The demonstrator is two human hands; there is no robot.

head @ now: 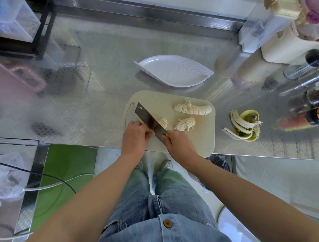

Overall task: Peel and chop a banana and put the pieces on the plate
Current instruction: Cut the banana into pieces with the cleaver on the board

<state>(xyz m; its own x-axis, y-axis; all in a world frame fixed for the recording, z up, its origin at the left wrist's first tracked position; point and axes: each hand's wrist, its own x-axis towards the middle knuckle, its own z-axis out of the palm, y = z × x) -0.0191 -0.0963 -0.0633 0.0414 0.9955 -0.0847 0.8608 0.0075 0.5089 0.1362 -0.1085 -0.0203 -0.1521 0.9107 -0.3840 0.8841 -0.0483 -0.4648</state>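
Cleaver [148,118] is down on the cream cutting board [200,141], blade running from 10 to 4 o'clock. The right hand [181,146] has its fingers wrapped tight round the handle at the blade's 4 o'clock end. The left hand [135,136] sits at the blade's 8 o'clock side, fingers curled down and pinning the uncut banana piece [163,122]. That piece passes under the steel, and its pale end pokes out at the fingers' 1 o'clock, touching the blade's far face.

Two fanned rows of slices lie on the board: the longer row [192,108] near its 1 o'clock corner, the shorter row [184,124] just beside the right hand at its 12 o'clock.

The white leaf-shaped plate [173,70] waits on the metal bench [93,102] at the board's 12 o'clock, with no banana on it. The peel [245,125] lies splayed at the board's 3 o'clock.
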